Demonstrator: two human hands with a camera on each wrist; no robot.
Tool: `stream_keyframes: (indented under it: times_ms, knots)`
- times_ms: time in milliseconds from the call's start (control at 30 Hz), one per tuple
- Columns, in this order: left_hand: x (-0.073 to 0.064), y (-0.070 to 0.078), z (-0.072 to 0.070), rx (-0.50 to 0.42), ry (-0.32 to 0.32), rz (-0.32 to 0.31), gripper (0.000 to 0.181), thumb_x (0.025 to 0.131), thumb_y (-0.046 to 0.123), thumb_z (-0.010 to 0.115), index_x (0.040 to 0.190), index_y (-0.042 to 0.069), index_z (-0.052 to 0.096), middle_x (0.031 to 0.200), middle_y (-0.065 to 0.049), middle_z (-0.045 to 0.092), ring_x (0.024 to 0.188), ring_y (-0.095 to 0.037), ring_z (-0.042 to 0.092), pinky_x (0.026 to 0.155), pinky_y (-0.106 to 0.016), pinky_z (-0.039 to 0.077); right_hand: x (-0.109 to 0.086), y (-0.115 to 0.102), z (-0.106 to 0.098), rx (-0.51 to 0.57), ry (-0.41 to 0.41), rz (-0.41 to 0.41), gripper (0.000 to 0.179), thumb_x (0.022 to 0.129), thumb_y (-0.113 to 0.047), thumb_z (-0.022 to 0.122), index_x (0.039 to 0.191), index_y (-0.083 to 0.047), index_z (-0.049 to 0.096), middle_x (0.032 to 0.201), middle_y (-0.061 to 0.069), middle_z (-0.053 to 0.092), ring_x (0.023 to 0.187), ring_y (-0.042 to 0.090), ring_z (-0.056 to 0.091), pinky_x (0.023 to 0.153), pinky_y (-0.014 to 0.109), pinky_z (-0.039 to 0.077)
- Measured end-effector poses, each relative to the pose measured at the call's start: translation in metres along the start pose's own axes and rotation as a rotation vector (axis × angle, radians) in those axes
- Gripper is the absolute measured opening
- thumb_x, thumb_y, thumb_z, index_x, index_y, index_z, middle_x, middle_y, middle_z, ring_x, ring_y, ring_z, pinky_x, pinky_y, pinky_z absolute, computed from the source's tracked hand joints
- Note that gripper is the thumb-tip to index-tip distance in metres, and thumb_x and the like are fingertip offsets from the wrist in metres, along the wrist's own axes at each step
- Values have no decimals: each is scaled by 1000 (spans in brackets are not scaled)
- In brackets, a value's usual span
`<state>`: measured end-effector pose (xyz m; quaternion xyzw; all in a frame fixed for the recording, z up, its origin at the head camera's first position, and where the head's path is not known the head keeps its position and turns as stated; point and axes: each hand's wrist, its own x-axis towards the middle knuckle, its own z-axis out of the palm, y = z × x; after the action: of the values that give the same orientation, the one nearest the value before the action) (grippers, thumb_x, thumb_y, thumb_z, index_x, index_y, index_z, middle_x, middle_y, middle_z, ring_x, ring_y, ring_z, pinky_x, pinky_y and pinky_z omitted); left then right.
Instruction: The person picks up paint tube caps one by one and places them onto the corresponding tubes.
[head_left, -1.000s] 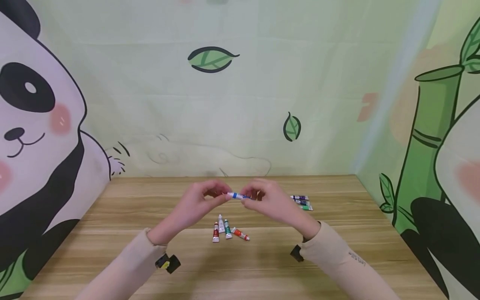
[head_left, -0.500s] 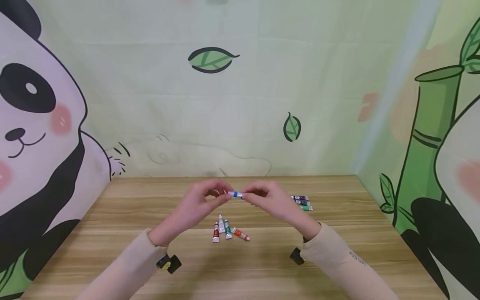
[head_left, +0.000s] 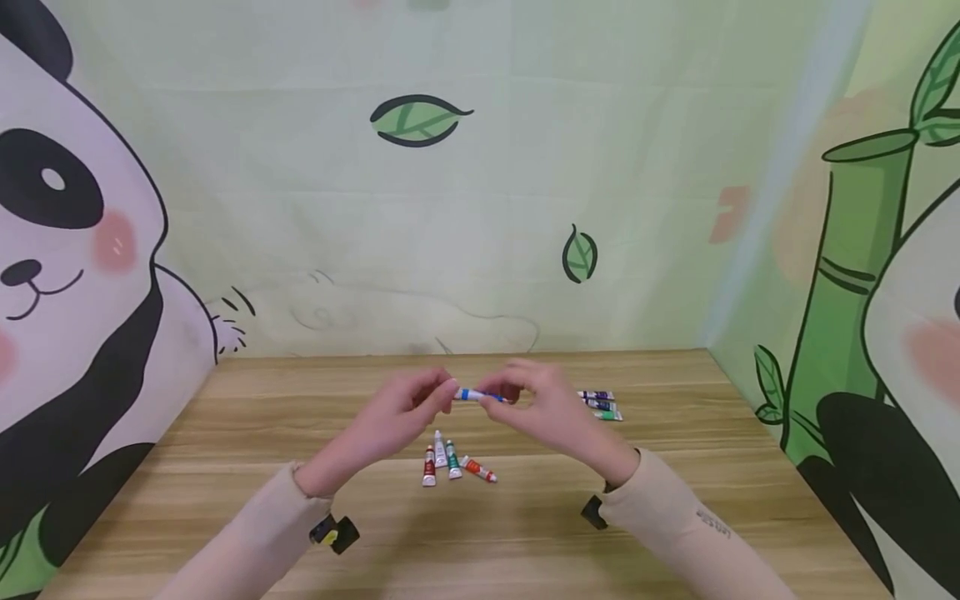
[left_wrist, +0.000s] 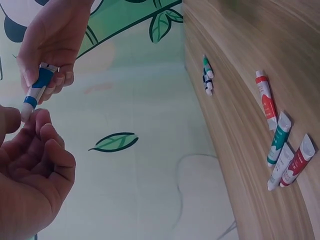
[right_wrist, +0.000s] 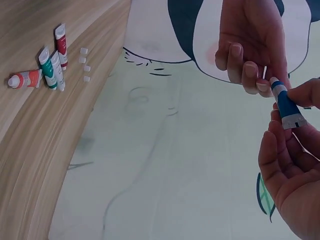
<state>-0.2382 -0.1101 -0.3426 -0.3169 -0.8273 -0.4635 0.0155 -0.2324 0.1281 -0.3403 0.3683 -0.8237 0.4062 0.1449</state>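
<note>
Between my hands, raised over the table, is a small blue-and-white paint tube (head_left: 471, 394). My right hand (head_left: 543, 404) holds its blue body near the flat crimped end, thumb against index finger, as the right wrist view shows. My left hand (head_left: 401, 408) pinches the white cap end; in the left wrist view its thumb and fingertips meet at the white cap (left_wrist: 25, 112). Below the hands lie a red paint tube (head_left: 429, 467), a white one (head_left: 440, 450), a green one (head_left: 453, 460) and an orange one (head_left: 478, 469), the orange lying slanted.
Dark blue and purple paint tubes (head_left: 598, 397) and a light green one (head_left: 609, 415) lie together at the back right. Several small white pieces (right_wrist: 84, 51) sit on the wooden table (head_left: 300, 392). A panda-print cloth (head_left: 480, 208) rises behind the table.
My right fingers have shifted along the tube, and more of its body shows between the hands than half a second ago. The left hand still pinches the cap end. The head view has turned slightly.
</note>
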Motion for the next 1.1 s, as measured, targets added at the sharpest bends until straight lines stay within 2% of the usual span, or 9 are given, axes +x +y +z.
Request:
stream_keyframes:
  times_ms: [100, 167, 333, 467, 600, 733, 867, 933, 1100]
  knots:
    - [-2, 1, 1, 4, 2, 10, 26, 107, 29, 51, 90, 13, 62, 67, 0, 50, 53, -12, 39, 46, -24, 33, 1, 0, 3, -25, 15, -63, 12, 90, -11, 75, 102, -11, 77, 85, -9, 66, 75, 8, 57, 68, 27, 51]
    - [-3, 1, 2, 14, 13, 10, 24, 107, 28, 52, 91, 13, 62, 69, 0, 52, 55, -12, 40, 47, -24, 35, 1, 1, 4, -6, 6, -56, 11, 92, -12, 74, 102, -11, 77, 86, -9, 67, 76, 8, 58, 69, 27, 53]
    - [-7, 4, 6, 74, 56, 51, 14, 106, 24, 54, 101, 15, 64, 74, 2, 55, 59, -13, 46, 51, -24, 39, 0, 0, 3, 176, -71, 132, 14, 97, -20, 70, 107, -13, 77, 95, -3, 72, 83, 18, 64, 73, 31, 55]
    - [-9, 6, 10, 104, 93, 100, 11, 105, 21, 55, 107, 14, 63, 74, 4, 52, 59, -12, 46, 51, -25, 40, 1, 2, 1, 323, -97, 289, 18, 98, -24, 69, 107, -11, 77, 92, 2, 70, 81, 25, 61, 67, 28, 49]
    - [-9, 7, 11, 101, 109, 113, 8, 105, 18, 56, 108, 14, 63, 75, 4, 54, 59, -11, 48, 50, -25, 41, 2, 5, 1, 374, -99, 375, 22, 98, -29, 68, 107, -10, 77, 87, 4, 67, 79, 22, 59, 66, 28, 47]
    - [-9, 8, 10, 84, 104, 97, 10, 104, 18, 59, 111, 12, 64, 82, 4, 61, 66, -12, 55, 55, -26, 48, 2, 8, 1, 397, -98, 410, 25, 98, -31, 68, 109, -10, 76, 93, 5, 69, 83, 23, 61, 73, 32, 51]
    - [-9, 8, 9, 57, 91, 39, 18, 104, 24, 58, 114, 10, 63, 90, 2, 65, 72, -17, 60, 62, -30, 53, 0, 8, 0, 355, -73, 379, 25, 98, -32, 68, 112, -13, 76, 98, 2, 70, 87, 24, 62, 76, 33, 53]
    - [-8, 8, 7, 44, 81, -5, 22, 106, 30, 55, 110, 11, 64, 89, 1, 64, 70, -18, 58, 59, -29, 51, -1, 7, 0, 293, -47, 335, 22, 98, -32, 68, 112, -17, 76, 99, -2, 70, 85, 21, 61, 73, 32, 52]
    - [-7, 5, 6, 13, 39, -67, 32, 108, 38, 45, 94, 14, 62, 75, -2, 57, 58, -15, 45, 49, -25, 38, -2, 2, 2, 106, 15, 120, 17, 97, -23, 70, 111, -17, 77, 97, -9, 69, 81, 13, 60, 70, 30, 53]
